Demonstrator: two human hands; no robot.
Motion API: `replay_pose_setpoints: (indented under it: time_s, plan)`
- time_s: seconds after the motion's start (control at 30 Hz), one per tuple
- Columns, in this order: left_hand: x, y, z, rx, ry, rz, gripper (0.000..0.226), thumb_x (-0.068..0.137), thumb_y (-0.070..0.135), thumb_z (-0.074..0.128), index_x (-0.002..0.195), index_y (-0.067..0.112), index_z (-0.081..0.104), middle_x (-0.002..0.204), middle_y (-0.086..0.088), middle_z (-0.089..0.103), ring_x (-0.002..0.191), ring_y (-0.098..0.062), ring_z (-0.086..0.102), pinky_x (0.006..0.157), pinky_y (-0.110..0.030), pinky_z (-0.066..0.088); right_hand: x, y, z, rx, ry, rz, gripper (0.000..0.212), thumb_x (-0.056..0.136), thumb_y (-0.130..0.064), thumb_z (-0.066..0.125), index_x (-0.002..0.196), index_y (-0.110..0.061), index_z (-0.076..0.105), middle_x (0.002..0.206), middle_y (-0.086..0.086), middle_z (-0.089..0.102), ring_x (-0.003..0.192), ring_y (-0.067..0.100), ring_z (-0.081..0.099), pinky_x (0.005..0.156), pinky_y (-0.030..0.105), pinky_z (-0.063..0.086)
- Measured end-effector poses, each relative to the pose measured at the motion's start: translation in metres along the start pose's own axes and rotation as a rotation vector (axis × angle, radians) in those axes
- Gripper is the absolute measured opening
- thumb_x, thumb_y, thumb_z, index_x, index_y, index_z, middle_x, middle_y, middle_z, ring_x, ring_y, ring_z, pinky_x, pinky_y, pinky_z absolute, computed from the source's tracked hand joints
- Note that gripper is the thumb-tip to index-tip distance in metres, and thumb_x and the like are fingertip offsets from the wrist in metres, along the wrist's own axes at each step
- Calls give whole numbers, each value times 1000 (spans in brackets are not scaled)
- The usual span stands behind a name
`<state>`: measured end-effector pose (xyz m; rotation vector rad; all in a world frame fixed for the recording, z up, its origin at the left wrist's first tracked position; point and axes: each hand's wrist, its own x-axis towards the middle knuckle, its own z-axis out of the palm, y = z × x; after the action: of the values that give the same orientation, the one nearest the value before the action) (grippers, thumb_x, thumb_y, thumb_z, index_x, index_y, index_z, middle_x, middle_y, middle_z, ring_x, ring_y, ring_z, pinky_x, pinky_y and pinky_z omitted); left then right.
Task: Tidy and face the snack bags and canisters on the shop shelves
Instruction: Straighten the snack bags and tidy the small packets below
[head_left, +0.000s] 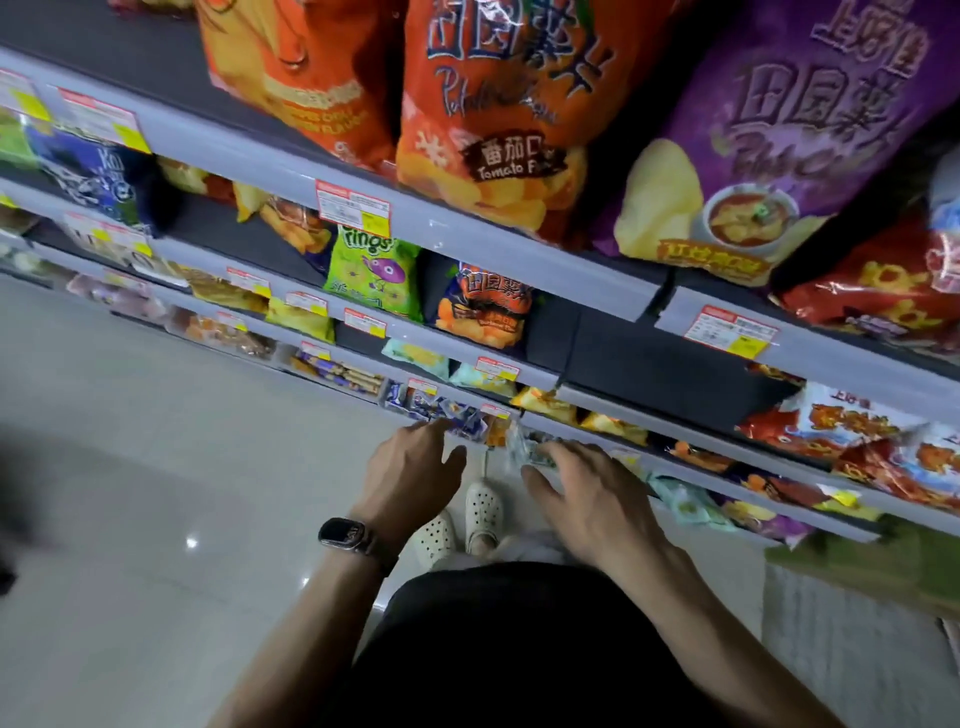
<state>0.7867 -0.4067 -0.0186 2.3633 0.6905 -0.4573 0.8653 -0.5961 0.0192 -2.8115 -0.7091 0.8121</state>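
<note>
A watch (345, 535) is worn on the wrist of the left hand (410, 470), which is stretched forward to the lowest visible shelf. Its fingers are held fairly straight and its thumb is spread to the right; the fingertips are laid on a row of blue-and-white snack packets (431, 408) at the shelf front, just ahead of the hand, and nothing is gripped. Well above and to the left of this hand, a green "rings" bag (374, 270) is stood upright on a higher shelf, with a dark orange chip bag (483, 306) beside it. Higher still, a large orange tomato-flavour chip bag (498, 104) is seen on the top shelf. Between and below the two hands, a pair of white clogs (483, 506) is seen on the pale tiled floor (156, 467).

A small shiny packet (522, 452) is located at the shelf edge between the hands, touching the fingers and thumb of the right hand (587, 493). The packet is blurred, so whether it is pinched or merely touched cannot be told. Yellow bags (545, 400) are placed just beyond this hand on the shelf above. Far above and to the right, a large purple chip bag (779, 130) is displayed, and red-and-white bags (857, 431) are piled unevenly to the right of the hand.
</note>
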Motion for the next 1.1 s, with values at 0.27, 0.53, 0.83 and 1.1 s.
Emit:
replay_pose_setpoints:
  time_s: [0.27,0.53,0.83,1.1]
  plan:
    - [-2,-7,-27,34,69,-108,39,107,40,51,139,21,63,130,-3,71,113,-28,69,92,-40,57,52,-27,-11,18,-32,-137,38,102,-53,47,130,-32,61,124,-3,69,112,24,63,85,37,53]
    - [-11,-24,-32,50,66,-160,40,107,42,50,139,23,62,131,1,69,118,-27,66,94,-39,53,81,-70,-3,25,-60,-207,35,101,-50,47,118,-23,63,114,4,70,102,28,64,84,41,55]
    - [1,-96,-69,92,9,-15,39,106,43,52,138,25,63,132,1,70,117,-26,67,96,-39,54,88,-139,16,27,139,-88,34,100,-53,49,113,-26,65,107,0,74,90,26,68,72,37,57]
    - [28,-158,-115,147,-7,136,33,103,43,53,124,20,66,118,-5,73,108,-32,69,88,-41,56,52,-193,63,205,116,102,42,101,-55,48,130,-30,64,122,-3,71,113,27,65,84,38,55]
